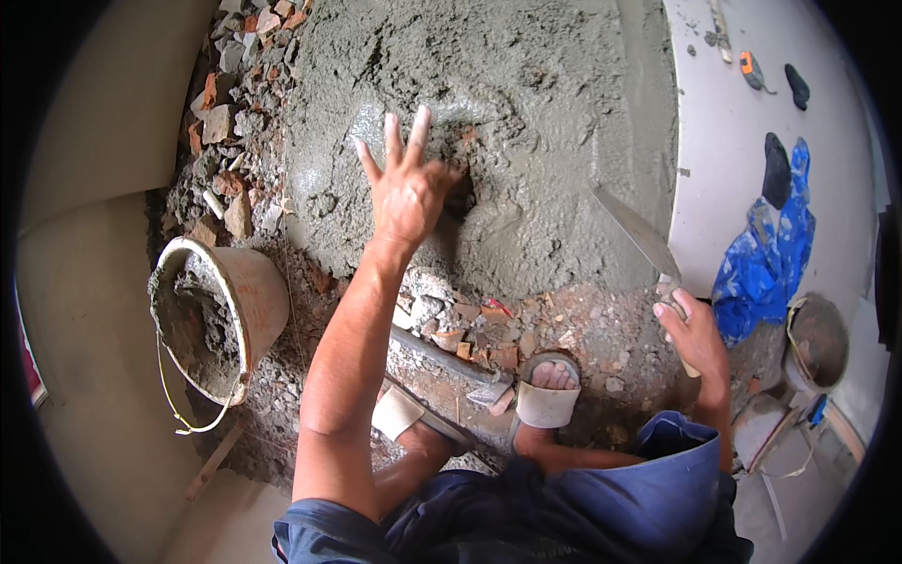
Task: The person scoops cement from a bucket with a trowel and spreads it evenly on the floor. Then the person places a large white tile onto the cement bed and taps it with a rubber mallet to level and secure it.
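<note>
My left hand (409, 193) is stretched over wet grey concrete (554, 113), back of the hand up. Its outer fingers are spread, while the index finger and thumb side bends toward a dark hollow (458, 199) in the surface. Whether those fingertips touch the concrete is hard to see, and nothing shows in the hand. On the right, my right hand (693, 334) grips a trowel (634, 227) by its handle. The blade points up and left over the smoother right part of the concrete, near its border with the pale slab.
A bucket (265, 299) with mortar residue lies tipped at left, beside broken brick rubble (235, 193). Rubble and a dark hose-like length (437, 355) lie by my sandalled feet. At right are a blue plastic sheet (766, 268), a tape measure (752, 70) and another bucket (817, 343).
</note>
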The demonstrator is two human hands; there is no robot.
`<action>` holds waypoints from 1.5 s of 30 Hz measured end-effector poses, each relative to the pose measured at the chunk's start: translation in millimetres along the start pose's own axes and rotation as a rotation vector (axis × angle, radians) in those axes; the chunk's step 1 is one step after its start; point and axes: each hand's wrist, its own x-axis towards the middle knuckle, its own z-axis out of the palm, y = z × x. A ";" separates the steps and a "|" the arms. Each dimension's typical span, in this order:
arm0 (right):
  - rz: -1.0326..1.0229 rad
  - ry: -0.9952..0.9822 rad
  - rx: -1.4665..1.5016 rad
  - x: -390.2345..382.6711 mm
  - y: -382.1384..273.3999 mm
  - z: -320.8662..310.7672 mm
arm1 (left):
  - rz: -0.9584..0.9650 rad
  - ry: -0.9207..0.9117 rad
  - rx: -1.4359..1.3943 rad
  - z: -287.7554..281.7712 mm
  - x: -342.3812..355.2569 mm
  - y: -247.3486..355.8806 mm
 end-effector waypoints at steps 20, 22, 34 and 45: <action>-0.022 -0.034 -0.045 1.6 -19.2 -0.8 | 0.280 -0.132 -0.127 1.0 4.3 -31.0; -0.028 -0.042 -0.071 2.7 -17.1 1.5 | 0.254 -0.035 -0.170 5.0 -1.6 -28.9; -0.223 -0.082 -0.297 35.5 -89.0 -6.4 | -0.053 -0.193 -0.073 5.3 -22.0 19.8; -0.278 -0.063 -0.689 133.7 -190.0 -28.8 | -0.320 0.029 -0.265 18.8 -42.9 53.2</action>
